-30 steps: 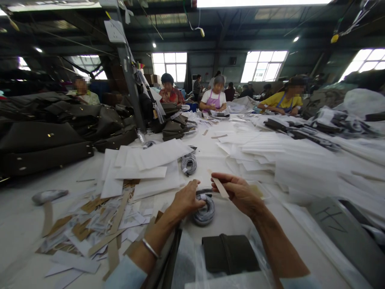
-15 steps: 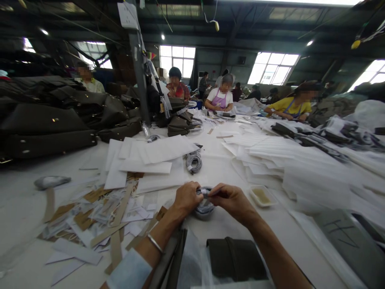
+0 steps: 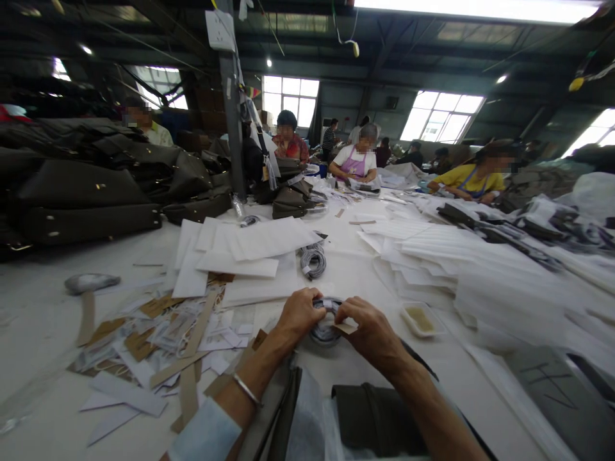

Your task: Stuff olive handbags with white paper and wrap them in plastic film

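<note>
A grey coiled strap (image 3: pixel 325 335) lies on the white table in front of me, with a pale band around its upper part. My left hand (image 3: pixel 302 312) is closed on the coil's left side, thumb over its rim. At the coil's right side, my right hand (image 3: pixel 369 325) pinches a small flat tan piece (image 3: pixel 346 328), which looks like paper or card. Whether those fingers also touch the coil I cannot tell. Another grey coil (image 3: pixel 312 263) with a white band lies just beyond my hands. A dark folded bag (image 3: pixel 358 416) lies below my right forearm.
White foam sheets (image 3: pixel 269 240) lie beyond my left hand, more sheets (image 3: pixel 432 246) to the right. A shallow dish (image 3: pixel 419 319) stands beside my right hand. Paper scraps and tags (image 3: pixel 168 333) spread at left. Dark bags (image 3: pixel 81 186) are heaped behind them. Several people work across the table.
My right hand has turned and dropped slightly at the coil's right side, and the tan piece now shows below its fingers. My left hand stays on the coil. The view has shifted slightly.
</note>
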`<state>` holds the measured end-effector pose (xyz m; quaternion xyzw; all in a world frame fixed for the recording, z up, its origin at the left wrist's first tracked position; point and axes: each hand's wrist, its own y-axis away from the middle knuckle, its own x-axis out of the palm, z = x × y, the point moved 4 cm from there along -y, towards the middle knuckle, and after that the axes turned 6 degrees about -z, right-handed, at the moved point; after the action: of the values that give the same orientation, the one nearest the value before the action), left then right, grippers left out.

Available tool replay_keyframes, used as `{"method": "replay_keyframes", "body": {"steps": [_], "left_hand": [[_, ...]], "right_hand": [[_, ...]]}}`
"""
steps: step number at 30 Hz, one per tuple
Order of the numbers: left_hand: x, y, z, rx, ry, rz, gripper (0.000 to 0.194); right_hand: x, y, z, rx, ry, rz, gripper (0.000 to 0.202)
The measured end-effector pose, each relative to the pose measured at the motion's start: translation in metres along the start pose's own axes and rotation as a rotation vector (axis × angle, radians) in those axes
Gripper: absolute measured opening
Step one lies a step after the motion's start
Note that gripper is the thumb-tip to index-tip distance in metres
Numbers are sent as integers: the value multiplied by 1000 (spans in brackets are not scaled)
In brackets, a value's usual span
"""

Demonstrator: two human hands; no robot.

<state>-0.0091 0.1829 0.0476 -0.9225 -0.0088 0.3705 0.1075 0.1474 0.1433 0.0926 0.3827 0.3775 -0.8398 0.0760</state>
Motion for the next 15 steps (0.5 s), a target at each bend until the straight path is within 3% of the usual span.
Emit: {"method": "replay_keyframes", "body": {"steps": [5,8,11,15], "left_hand": [[-3,4,-11,22,156,-15,24],[-6,5,-16,37,274,32,26],[-6,3,-10,-13,422,131,31],[-6,0,7,-144,598,201,55]], "right_hand": [[9,2,-8,-118,156,-127,20],[13,3,-11,-145,125,-71,19],[13,3,-12,-128,98,-42,17],[12,0,-8,-157,105,-88,19]]}}
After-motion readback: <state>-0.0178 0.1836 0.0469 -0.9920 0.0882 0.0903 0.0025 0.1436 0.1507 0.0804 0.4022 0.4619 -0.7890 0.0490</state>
